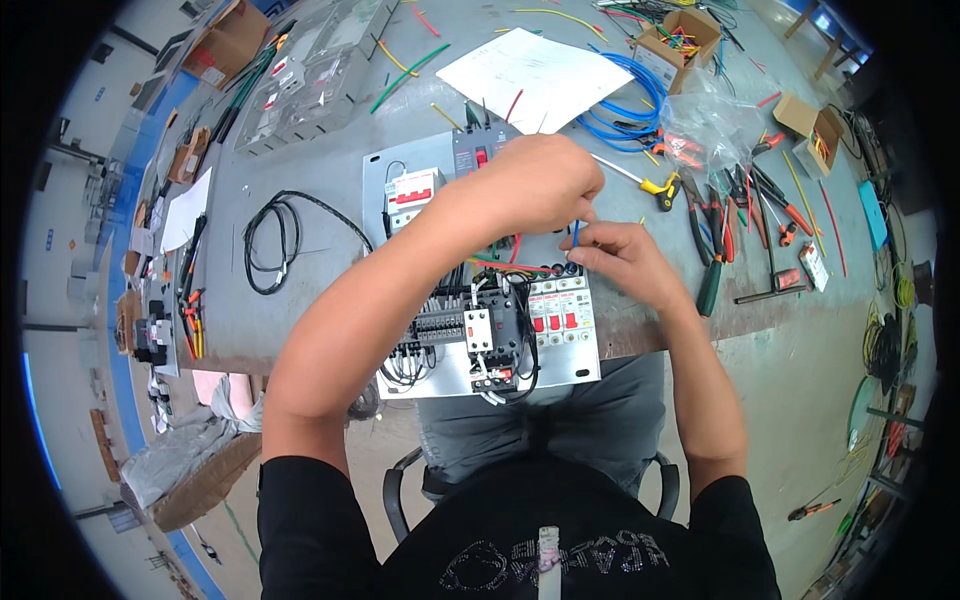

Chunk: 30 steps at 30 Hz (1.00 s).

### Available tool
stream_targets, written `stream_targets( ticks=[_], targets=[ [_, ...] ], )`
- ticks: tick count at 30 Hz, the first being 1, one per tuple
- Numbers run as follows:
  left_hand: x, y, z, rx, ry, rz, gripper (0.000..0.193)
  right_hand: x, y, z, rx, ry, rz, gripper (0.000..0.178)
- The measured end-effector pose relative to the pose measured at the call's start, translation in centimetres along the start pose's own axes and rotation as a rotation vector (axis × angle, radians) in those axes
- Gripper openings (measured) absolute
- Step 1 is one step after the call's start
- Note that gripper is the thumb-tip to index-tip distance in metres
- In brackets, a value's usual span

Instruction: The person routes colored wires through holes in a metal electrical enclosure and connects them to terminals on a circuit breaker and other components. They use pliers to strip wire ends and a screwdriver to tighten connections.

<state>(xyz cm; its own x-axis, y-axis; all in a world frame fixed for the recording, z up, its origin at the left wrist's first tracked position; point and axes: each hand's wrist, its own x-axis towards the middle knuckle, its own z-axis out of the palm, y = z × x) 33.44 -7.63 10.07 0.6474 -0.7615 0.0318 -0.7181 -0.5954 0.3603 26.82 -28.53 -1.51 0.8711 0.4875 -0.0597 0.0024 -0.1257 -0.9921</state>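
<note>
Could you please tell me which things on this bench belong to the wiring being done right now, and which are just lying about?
In use:
left hand
right hand
blue wire, pinched at the fingertips
grey mounting panel with breakers and contactor

Lying about:
yellow-handled screwdriver
pliers and cutters
white paper sheet
black cable coil
blue wire coil

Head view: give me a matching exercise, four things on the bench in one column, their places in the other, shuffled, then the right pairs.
Things:
1. black cable coil
2. white paper
3. yellow-handled screwdriver
4. blue wire

Places:
A. pinched at the fingertips of both hands
B. left of the metal panel
C. far side of the bench, beyond the hands
D. just right of the left hand

Pairs: 1-B, 2-C, 3-D, 4-A
</note>
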Motion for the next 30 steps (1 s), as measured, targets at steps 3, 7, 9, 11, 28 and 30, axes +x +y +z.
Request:
stream_targets(
  ticks=[3,7,9,11,28,30],
  targets=[
    [-0.1,0.9,0.2,0.089,-0.012,0.021,0.017,-0.6,0.6,0.7,-0.187,0.093,-0.111,0.019],
    [-0.3,1.0,0.5,0.149,0.019,0.037,0.017,-0.6,1.0,1.8,-0.371,0.232,-0.216,0.019],
    [-0.1,0.6,-0.2,0.113,0.013,0.018,0.02,-0.5,0.5,1.9,-0.403,0.255,-0.21,0.018],
    [0.0,0.4,-0.7,0.024,-0.009,-0.011,0.024,-0.6,1.1,2.0,-0.169,0.239,-0.164,0.016],
    [-0.2,-0.5,-1.2,-0.102,-0.028,-0.021,0.029,-0.4,1.7,0.2,0.213,0.116,0.027,0.018],
    [-0.3,-0.5,-1.2,-0.123,-0.045,-0.049,0.031,-0.9,1.4,0.1,0.178,0.133,0.017,0.022]
  ],
)
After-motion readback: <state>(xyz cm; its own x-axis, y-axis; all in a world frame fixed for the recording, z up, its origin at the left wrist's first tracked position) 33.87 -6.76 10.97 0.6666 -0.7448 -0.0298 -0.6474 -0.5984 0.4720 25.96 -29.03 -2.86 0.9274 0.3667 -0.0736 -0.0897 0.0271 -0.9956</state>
